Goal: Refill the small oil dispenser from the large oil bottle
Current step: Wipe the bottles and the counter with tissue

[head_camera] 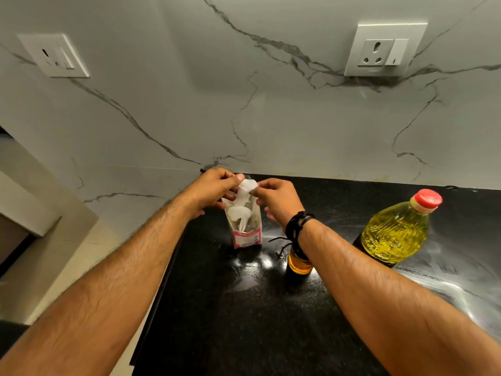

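Your desk [271, 321] is glossy black stone, throwing back glare. The wall [244, 104] looks like smooth, veined marble. The large oil bottle [395, 234] is clear ribbed plastic with a red plastic cap [427, 200]. The pouch [245, 226] is thin clear film.

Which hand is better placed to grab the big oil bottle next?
Right. The large oil bottle stands capped at the right of the counter, nearer the right hand. The left hand would have to cross over.

Bare black counter [244, 321] in front; packet [246, 226], small bottle [299, 263], oil bottle [395, 229] behind.
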